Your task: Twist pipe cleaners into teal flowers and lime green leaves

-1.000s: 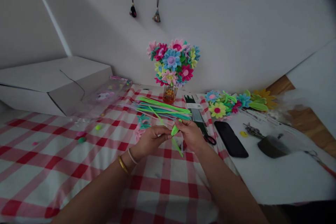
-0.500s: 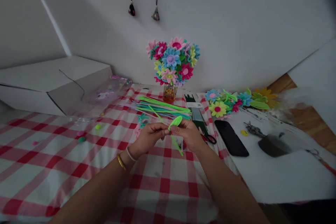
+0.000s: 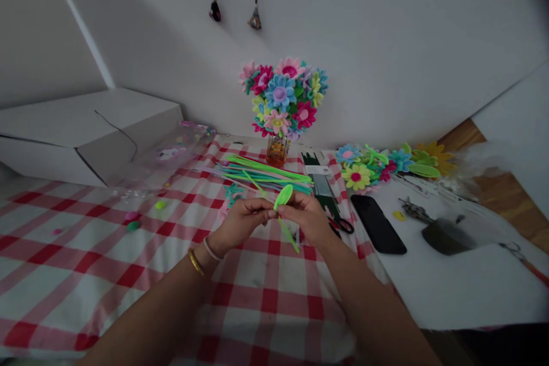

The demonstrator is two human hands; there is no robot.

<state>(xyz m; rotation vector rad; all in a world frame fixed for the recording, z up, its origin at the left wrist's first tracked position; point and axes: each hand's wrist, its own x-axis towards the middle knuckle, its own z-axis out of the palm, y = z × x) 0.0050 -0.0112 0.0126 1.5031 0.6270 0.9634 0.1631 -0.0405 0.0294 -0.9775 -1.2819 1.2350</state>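
Note:
My left hand (image 3: pixel 243 219) and my right hand (image 3: pixel 305 218) meet above the red-checked tablecloth (image 3: pixel 107 263). Both pinch a bright green pipe cleaner (image 3: pixel 283 206) between thumb and fingers. Its upper end is bent into a small leaf-shaped loop that stands up between my hands, and its straight tail hangs down and to the right. A pile of loose green and teal pipe cleaners (image 3: pixel 266 174) lies just behind my hands.
A vase of felt flowers (image 3: pixel 283 103) stands at the back by the wall. More loose flowers (image 3: pixel 377 163), a black phone (image 3: pixel 377 217), scissors (image 3: pixel 341 224) and a dark roll (image 3: pixel 444 237) lie to the right. A white box (image 3: pixel 86 131) sits at the left.
The green loop has turned upward and now stands above my fingertips. My hands stay pinched together and have lifted slightly.

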